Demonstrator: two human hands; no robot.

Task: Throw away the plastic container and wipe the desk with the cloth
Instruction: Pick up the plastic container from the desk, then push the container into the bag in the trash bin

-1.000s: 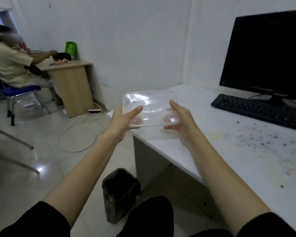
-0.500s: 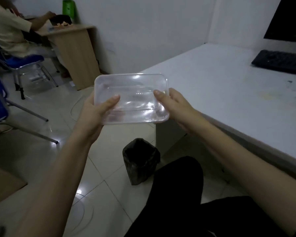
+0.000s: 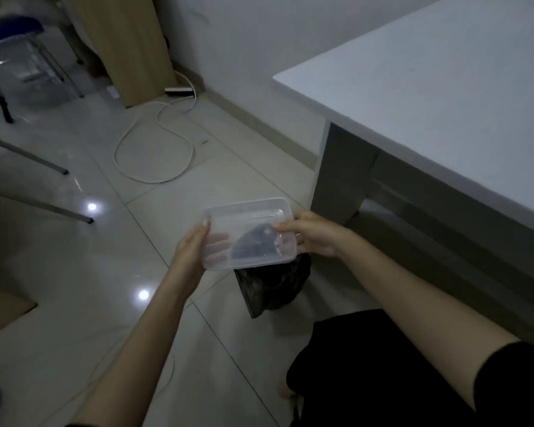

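A clear rectangular plastic container [image 3: 249,232] is held level just above a small bin lined with a black bag [image 3: 273,286] on the floor. My left hand [image 3: 191,254] grips its left short side, fingers showing through the plastic. My right hand [image 3: 313,237] grips its right side, thumb on the rim. The bin's dark mouth shows through the container's bottom. The white desk [image 3: 444,97] fills the upper right; its corner is above and right of the bin. No cloth is in view.
A white cable [image 3: 154,143] loops on the tiled floor toward a power strip [image 3: 179,91] by a wooden desk panel [image 3: 127,47]. Metal chair legs [image 3: 37,208] cross the left. My dark-clothed knee [image 3: 367,365] is just behind the bin.
Both hands have carried the container down from desk height to right over the bin. My view has tipped down to the floor; the monitor and keyboard have left the frame.
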